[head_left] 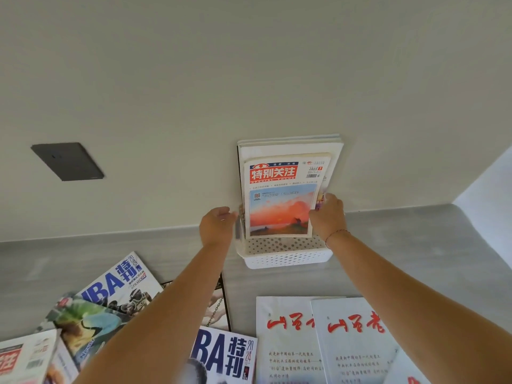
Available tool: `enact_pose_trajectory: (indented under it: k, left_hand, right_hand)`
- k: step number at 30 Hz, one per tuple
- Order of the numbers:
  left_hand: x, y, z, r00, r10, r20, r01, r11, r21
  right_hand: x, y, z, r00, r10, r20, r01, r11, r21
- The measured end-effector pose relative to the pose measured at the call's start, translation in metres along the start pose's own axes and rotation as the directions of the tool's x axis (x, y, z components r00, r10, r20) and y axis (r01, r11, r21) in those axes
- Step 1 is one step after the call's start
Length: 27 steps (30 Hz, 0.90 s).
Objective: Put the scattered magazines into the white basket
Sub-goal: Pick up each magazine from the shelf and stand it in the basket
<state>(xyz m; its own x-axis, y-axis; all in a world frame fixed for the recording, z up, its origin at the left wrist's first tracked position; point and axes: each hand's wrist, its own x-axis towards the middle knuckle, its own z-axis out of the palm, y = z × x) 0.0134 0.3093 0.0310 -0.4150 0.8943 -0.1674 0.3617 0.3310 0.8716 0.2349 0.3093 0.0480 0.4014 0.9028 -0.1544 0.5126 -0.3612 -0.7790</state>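
**Grey counter: one magazine held upright in the basket**

Grey counter [415,245], set against a pale wall [249,65]. A dark square wall plate [68,162] is noted on the wall at left.

The white basket [288,259], perforated, is placed on the counter against the wall. Several magazines are stood upright in it. Frontmost is the sunset-cover magazine [279,212], with a red title block across its top. Larger pale magazines [291,146] are seen behind it, leaning on the wall.

The right hand [328,214] is closed on the right edge of the sunset-cover magazine, fingers curled round it. A thin red cord is worn at that wrist. The left hand [216,225] is held at the basket's left side, fingers bent toward it. Whether anything is gripped there cannot be told, as the contact area is blurred.

Magazines lie flat on the near counter:
- one NBA issue [119,281], tilted, at left, partly covered by a green-cover magazine [80,320];
- a red-titled magazine [25,356] at the lower left corner;
- a dark-cover magazine [219,306], largely hidden under the left forearm;
- a second NBA issue [224,353] at bottom centre, overlapping it;
- two white magazines with red calligraphy [285,342] [357,342] at right, the right one overlapping the left.
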Motion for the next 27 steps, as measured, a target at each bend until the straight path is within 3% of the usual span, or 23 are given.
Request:
enact_pose_trajectory:
  k: [5,9,15,19,22,27]
  left_hand:
    - [-0.027,-0.039,-0.052,0.998,-0.038,-0.049,0.035,0.998,-0.045]
    - [-0.055,-0.081,-0.098,0.994,-0.073,-0.083,0.072,0.997,-0.012]
    - [-0.097,-0.152,-0.179,0.971,-0.174,-0.165,0.173,0.985,-0.024]
    - [-0.122,-0.202,-0.245,0.933,-0.237,-0.272,0.244,0.970,-0.010]
    - [-0.134,-0.238,-0.296,0.890,-0.315,-0.330,0.308,0.949,-0.074]
    - [-0.146,-0.290,-0.369,0.834,-0.355,-0.423,0.456,0.875,0.164]
  right_hand:
    - [-0.050,-0.010,0.003,0.966,-0.158,-0.205,0.166,0.986,0.024]
    - [-0.104,-0.023,0.023,0.944,-0.275,-0.185,0.299,0.947,0.115]
    - [-0.194,-0.025,0.089,0.922,-0.373,0.108,0.368,0.928,0.063]
    - [-0.252,-0.030,0.142,0.854,-0.363,0.371,0.365,0.929,0.069]
    - [-0.292,-0.041,0.179,0.761,-0.301,0.574,0.291,0.950,0.111]
    - [-0.356,-0.059,0.238,0.618,-0.138,0.774,0.062,0.990,0.126]
